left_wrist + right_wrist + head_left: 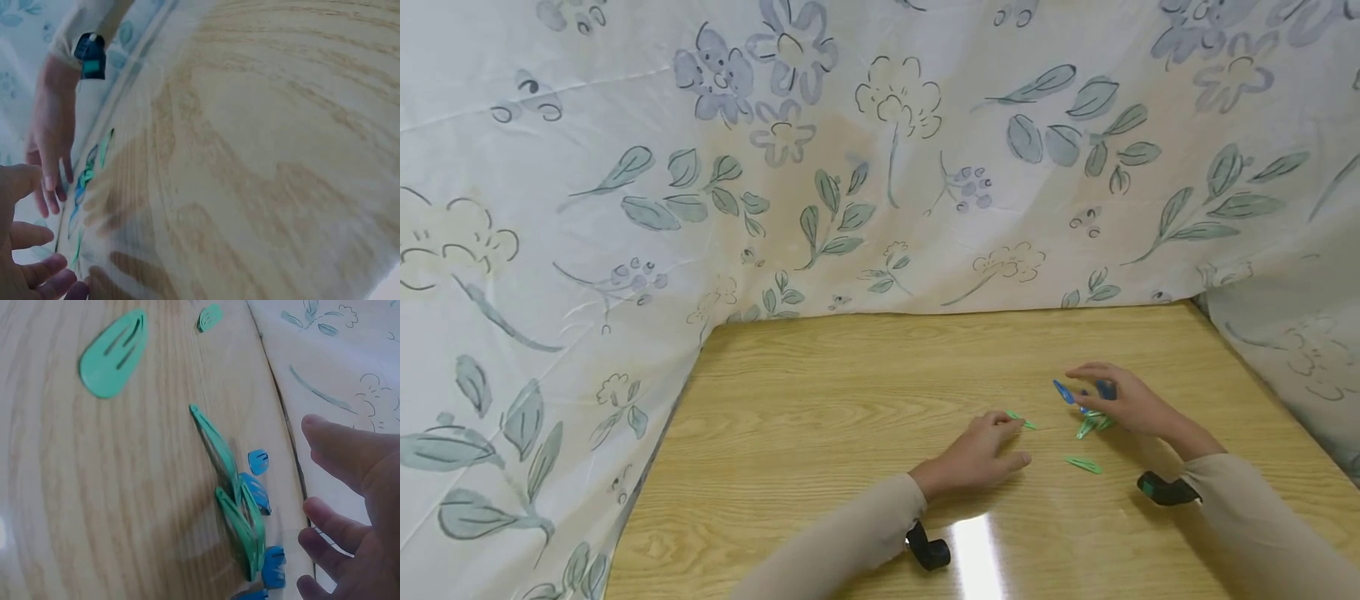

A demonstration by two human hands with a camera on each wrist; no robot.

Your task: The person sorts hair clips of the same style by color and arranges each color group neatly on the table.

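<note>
Desk [820,392] is glossy yellow-brown wood grain, white glare patch [977,557] toward the near side. White floral cloth [940,258] runs along the back, left and right edges; print is blue-grey flowers [790,48], pale yellow blossoms [895,108], grey-green leaf sprigs [830,193].

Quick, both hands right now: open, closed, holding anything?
Left hand: open, gripping nothing visible, fingertips by a lone green clip; contact cannot be told.
Right hand: open and empty, near the pile of blue and green clips.
</note>
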